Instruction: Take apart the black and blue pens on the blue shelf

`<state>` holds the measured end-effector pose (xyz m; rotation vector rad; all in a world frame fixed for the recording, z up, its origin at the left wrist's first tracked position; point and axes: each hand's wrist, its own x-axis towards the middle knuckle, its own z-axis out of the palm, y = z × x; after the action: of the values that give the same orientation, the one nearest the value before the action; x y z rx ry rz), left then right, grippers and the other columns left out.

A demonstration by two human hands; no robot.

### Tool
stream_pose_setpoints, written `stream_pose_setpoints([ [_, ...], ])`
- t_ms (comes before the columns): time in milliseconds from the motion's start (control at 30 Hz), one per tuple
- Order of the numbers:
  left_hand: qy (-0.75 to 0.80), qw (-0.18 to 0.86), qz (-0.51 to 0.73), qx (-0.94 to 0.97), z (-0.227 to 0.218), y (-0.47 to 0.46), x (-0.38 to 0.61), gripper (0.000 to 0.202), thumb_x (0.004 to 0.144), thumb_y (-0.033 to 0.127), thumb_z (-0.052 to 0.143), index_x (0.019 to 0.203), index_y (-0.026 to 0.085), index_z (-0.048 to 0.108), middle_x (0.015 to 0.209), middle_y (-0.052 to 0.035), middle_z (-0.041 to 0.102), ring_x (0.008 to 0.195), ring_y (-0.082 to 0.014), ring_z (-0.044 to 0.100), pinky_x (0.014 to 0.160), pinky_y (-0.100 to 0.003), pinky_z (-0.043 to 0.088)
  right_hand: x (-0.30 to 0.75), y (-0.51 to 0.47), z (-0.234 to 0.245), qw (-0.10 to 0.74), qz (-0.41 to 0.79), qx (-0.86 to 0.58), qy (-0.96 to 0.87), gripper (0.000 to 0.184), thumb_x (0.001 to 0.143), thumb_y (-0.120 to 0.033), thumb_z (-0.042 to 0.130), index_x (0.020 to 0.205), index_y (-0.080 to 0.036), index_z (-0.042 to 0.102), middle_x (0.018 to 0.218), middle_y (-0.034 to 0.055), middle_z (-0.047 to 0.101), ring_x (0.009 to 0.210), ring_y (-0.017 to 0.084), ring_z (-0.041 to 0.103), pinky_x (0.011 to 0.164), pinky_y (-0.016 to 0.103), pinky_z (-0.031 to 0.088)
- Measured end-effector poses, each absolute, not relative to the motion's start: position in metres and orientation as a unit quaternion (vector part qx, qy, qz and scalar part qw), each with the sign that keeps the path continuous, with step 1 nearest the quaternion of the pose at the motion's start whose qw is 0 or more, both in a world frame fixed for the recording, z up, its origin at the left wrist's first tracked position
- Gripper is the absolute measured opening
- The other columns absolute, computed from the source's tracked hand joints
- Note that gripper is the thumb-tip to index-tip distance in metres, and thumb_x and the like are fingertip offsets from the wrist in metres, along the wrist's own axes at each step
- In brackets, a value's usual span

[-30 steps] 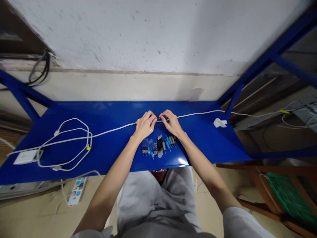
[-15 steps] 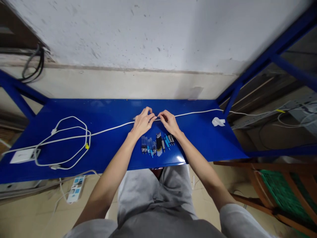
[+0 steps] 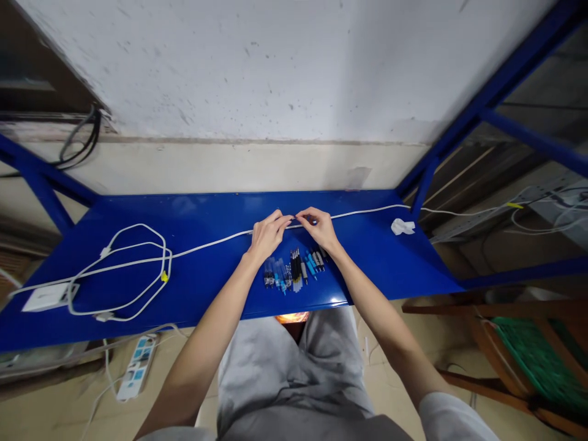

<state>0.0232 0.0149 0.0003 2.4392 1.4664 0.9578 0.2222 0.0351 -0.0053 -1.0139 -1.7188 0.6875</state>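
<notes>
My left hand (image 3: 267, 233) and my right hand (image 3: 320, 228) meet fingertip to fingertip over the middle of the blue shelf (image 3: 202, 275). Both are closed in a pinch on a small thin thing between them, too small to name. A white cable (image 3: 215, 240) runs across the shelf right under the fingers. Just in front of my wrists lies a row of several pens (image 3: 294, 269), black, blue and clear, side by side near the shelf's front edge.
A looped white cable (image 3: 133, 269) and a white adapter (image 3: 46, 296) lie at the left of the shelf. A crumpled white scrap (image 3: 402, 226) sits at the right end. A power strip (image 3: 135, 364) lies on the floor below. Blue frame struts rise at both ends.
Both hands have stayed together at the same spot on the shelf. Only the camera has shifted slightly.
</notes>
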Motion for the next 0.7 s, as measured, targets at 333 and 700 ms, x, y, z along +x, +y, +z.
stream_pose_setpoints([
  [333, 0.466, 0.079, 0.340, 0.813, 0.000, 0.017, 0.022, 0.030, 0.106, 0.034, 0.048, 0.118, 0.028, 0.075, 0.097, -0.0035, 0.067, 0.086, -0.0161, 0.065, 0.068, -0.026, 0.043, 0.220, 0.037, -0.007, 0.513, 0.361, -0.411, -0.662, 0.024, 0.084, -0.042, 0.076, 0.087, -0.019, 0.077, 0.083, 0.0035, 0.074, 0.070, 0.015, 0.062, 0.065, 0.028, 0.047],
  [700, 0.429, 0.098, 0.381, 0.813, -0.011, 0.021, 0.024, 0.027, 0.105, 0.032, 0.052, 0.120, 0.023, 0.072, 0.108, -0.0053, 0.076, 0.098, -0.0191, 0.071, 0.086, -0.028, 0.052, 0.213, 0.031, -0.009, 0.512, 0.434, -0.385, -0.634, 0.033, 0.081, -0.050, 0.080, 0.086, -0.020, 0.068, 0.071, 0.0001, 0.072, 0.056, 0.013, 0.058, 0.057, 0.026, 0.046],
])
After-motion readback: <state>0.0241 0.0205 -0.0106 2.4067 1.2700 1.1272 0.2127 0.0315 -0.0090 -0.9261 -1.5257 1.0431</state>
